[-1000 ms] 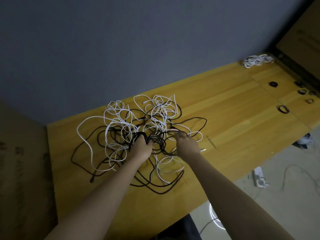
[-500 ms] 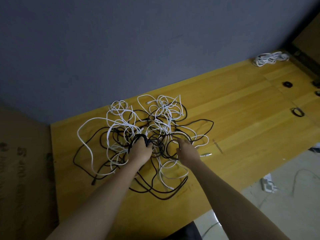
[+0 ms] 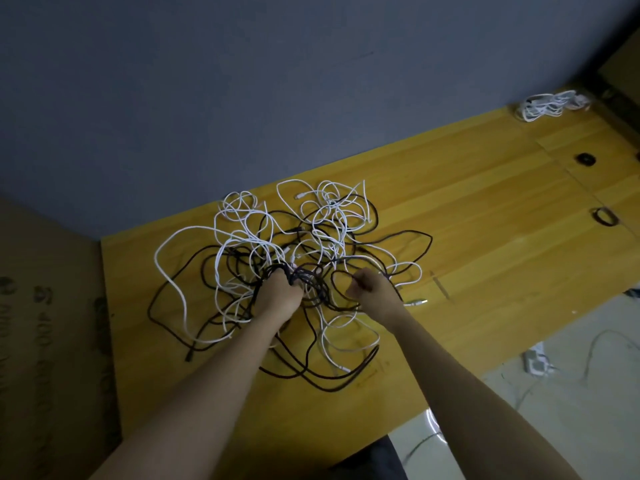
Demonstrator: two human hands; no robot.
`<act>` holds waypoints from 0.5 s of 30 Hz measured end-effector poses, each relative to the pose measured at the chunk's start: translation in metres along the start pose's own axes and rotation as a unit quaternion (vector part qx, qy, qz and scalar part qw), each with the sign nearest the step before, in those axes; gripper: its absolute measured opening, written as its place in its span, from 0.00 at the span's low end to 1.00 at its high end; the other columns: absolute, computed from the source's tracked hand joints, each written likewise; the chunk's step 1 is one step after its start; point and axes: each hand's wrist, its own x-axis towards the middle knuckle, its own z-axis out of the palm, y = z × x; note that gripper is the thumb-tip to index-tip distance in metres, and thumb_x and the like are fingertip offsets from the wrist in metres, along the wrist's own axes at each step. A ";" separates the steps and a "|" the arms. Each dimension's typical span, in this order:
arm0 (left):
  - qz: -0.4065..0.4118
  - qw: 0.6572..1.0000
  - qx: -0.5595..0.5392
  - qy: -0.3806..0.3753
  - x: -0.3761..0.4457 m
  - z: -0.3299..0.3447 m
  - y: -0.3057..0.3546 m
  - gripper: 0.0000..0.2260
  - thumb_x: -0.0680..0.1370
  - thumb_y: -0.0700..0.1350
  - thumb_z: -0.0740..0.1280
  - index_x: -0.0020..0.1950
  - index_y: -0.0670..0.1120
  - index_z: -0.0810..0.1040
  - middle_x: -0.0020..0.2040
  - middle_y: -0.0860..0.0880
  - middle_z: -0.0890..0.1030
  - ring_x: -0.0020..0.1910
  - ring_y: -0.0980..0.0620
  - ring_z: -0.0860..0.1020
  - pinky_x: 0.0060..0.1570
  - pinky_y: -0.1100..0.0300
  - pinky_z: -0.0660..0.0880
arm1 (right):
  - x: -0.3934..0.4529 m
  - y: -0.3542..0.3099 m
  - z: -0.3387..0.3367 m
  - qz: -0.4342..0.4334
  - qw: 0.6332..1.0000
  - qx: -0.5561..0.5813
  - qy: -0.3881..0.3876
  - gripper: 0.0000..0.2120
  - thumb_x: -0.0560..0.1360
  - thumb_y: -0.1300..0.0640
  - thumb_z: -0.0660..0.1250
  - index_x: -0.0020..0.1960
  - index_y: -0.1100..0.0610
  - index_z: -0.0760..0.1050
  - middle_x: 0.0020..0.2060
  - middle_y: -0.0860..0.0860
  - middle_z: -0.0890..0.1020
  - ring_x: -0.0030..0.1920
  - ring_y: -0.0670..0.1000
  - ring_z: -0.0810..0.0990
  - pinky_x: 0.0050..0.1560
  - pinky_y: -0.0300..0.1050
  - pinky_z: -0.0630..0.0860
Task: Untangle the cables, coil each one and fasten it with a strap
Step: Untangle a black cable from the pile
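From the head view, I have both hands down in the middle of the tangled heap of thin white and black cables [image 3: 294, 258], which is spread over the left half of the yellow wooden tabletop [image 3: 485, 209]. My left hand [image 3: 278, 295] is fisted round a bunch of black cable loops [image 3: 277, 270] at the heart of the tangle; the fingers curl tight and the loops rise just above the knuckles. My right hand [image 3: 370, 287] is just beside it, fingers curled in; it seems to pinch a black strand [image 3: 334, 284] that arcs leftward towards the left hand, though I cannot tell for certain that the strand is inside the grip.

The relation I judge matters next: the strand between my hands runs roughly left to right, so drawing the right hand away to the right would feed it out of the knot while the left hand anchors the bunch. The right hand is the nearer one to the open room, for the bare tabletop stretches well to the right of the heap. On the left the heap lies near the table's edge, so I would not pull that way. The near edge is close below the lowest black loop [image 3: 329, 386].

Far right lie a bundle of white cables [image 3: 550, 105] by the wall and small dark strap rings [image 3: 604, 216], well apart from the heap. No cable in the heap is coiled yet, I judge.
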 end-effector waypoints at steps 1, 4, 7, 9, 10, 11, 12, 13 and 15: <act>-0.006 1.000 -0.004 0.004 0.003 -0.002 -0.001 0.04 0.82 0.44 0.59 0.50 0.44 0.70 0.38 0.47 0.72 0.32 0.48 0.72 0.29 0.57 0.68 | -0.007 -0.006 -0.006 -0.020 0.997 0.071 0.000 0.13 0.75 0.74 0.57 0.39 0.57 0.68 0.36 0.55 0.78 0.37 0.47 0.78 0.46 0.46 0.74; -0.016 1.000 -0.006 0.006 0.011 -0.010 -0.001 0.04 0.82 0.43 0.59 0.53 0.43 0.70 0.38 0.47 0.72 0.31 0.49 0.71 0.27 0.58 0.65 | -0.024 -0.035 -0.027 -0.066 0.957 0.283 -0.006 0.08 0.69 0.72 0.60 0.38 0.60 0.66 0.31 0.55 0.76 0.34 0.50 0.78 0.42 0.41 0.75; -0.011 1.000 0.006 0.019 0.020 -0.019 0.002 0.06 0.82 0.45 0.60 0.54 0.43 0.70 0.38 0.47 0.73 0.31 0.49 0.72 0.27 0.58 0.66 | -0.026 -0.067 -0.050 -0.077 0.911 0.400 0.060 0.04 0.69 0.61 0.64 0.42 0.60 0.71 0.26 0.55 0.73 0.26 0.52 0.71 0.37 0.45 0.72; 0.001 1.000 0.015 0.028 0.020 -0.023 0.008 0.07 0.81 0.46 0.61 0.54 0.43 0.70 0.38 0.47 0.73 0.31 0.48 0.72 0.27 0.58 0.66 | -0.022 -0.085 -0.061 -0.061 0.932 0.337 0.117 0.11 0.77 0.51 0.64 0.50 0.59 0.75 0.22 0.53 0.71 0.22 0.51 0.70 0.36 0.46 0.75; 0.007 0.999 0.016 0.029 0.019 -0.025 0.011 0.07 0.81 0.46 0.61 0.53 0.43 0.70 0.38 0.47 0.73 0.31 0.48 0.72 0.27 0.58 0.66 | -0.020 -0.092 -0.065 -0.057 0.947 0.287 0.133 0.12 0.80 0.50 0.60 0.54 0.58 0.75 0.20 0.52 0.71 0.21 0.50 0.71 0.36 0.48 0.76; 0.013 0.999 0.014 0.030 0.018 -0.026 0.015 0.06 0.81 0.46 0.61 0.53 0.43 0.70 0.38 0.47 0.73 0.31 0.48 0.72 0.27 0.58 0.66 | -0.017 -0.096 -0.067 -0.060 0.959 0.236 0.144 0.13 0.82 0.51 0.58 0.57 0.58 0.75 0.19 0.51 0.71 0.21 0.49 0.71 0.37 0.49 0.77; 0.019 0.999 0.010 0.028 0.016 -0.027 0.018 0.06 0.82 0.46 0.61 0.52 0.43 0.69 0.38 0.47 0.73 0.31 0.48 0.72 0.27 0.58 0.66 | -0.014 -0.100 -0.069 -0.068 0.968 0.188 0.152 0.13 0.82 0.54 0.56 0.59 0.59 0.75 0.19 0.50 0.72 0.20 0.48 0.71 0.36 0.50 0.76; 0.025 0.999 0.002 0.026 0.015 -0.028 0.021 0.06 0.82 0.46 0.60 0.51 0.43 0.69 0.37 0.47 0.72 0.31 0.48 0.71 0.27 0.57 0.66 | -0.010 -0.102 -0.071 -0.077 0.974 0.140 0.159 0.13 0.82 0.57 0.56 0.60 0.60 0.75 0.21 0.50 0.75 0.21 0.48 0.72 0.35 0.49 0.76; 0.042 0.999 -0.022 0.023 0.012 -0.032 0.025 0.08 0.82 0.46 0.60 0.49 0.43 0.69 0.35 0.47 0.70 0.29 0.49 0.70 0.27 0.58 0.65 | -0.005 -0.106 -0.077 -0.100 0.980 0.042 0.166 0.11 0.81 0.62 0.56 0.56 0.60 0.77 0.32 0.52 0.80 0.28 0.49 0.76 0.40 0.53 0.80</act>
